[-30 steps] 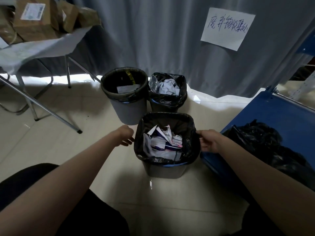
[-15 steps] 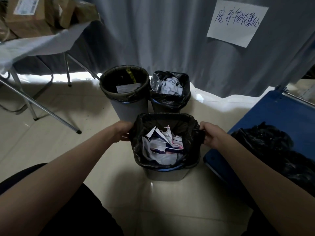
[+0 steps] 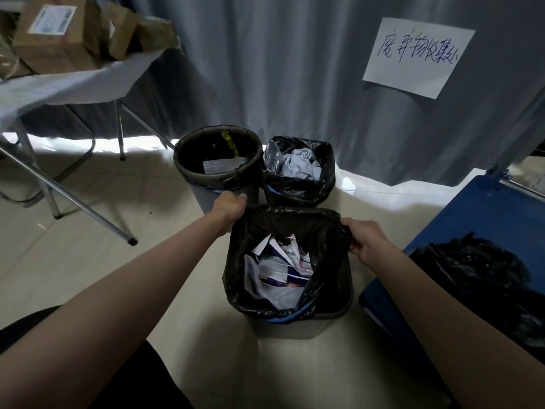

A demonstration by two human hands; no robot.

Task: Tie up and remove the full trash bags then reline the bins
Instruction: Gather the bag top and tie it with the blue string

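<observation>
Three bins stand on the floor. The nearest grey bin (image 3: 290,327) holds a black trash bag (image 3: 327,278) full of crumpled paper (image 3: 277,273). The bag's far edge is lifted above the rim. My left hand (image 3: 231,206) grips the bag's left top corner. Its right top edge is gripped by my right hand (image 3: 364,240). Behind stand a round bin (image 3: 218,163) lined in black with a paper scrap inside, and a smaller bin (image 3: 299,180) with a black bag and grey-blue waste.
A blue flat surface (image 3: 477,228) lies at the right with a heap of black bags (image 3: 477,276) on it. A folding table (image 3: 73,84) with cardboard boxes (image 3: 56,39) stands at the left, its legs reaching toward the bins. A grey curtain with a paper sign (image 3: 418,57) hangs behind.
Both hands took hold of the nearest bag's edges at the bin's sides and raised them, so the bag's top now stands up off the bin's rim.
</observation>
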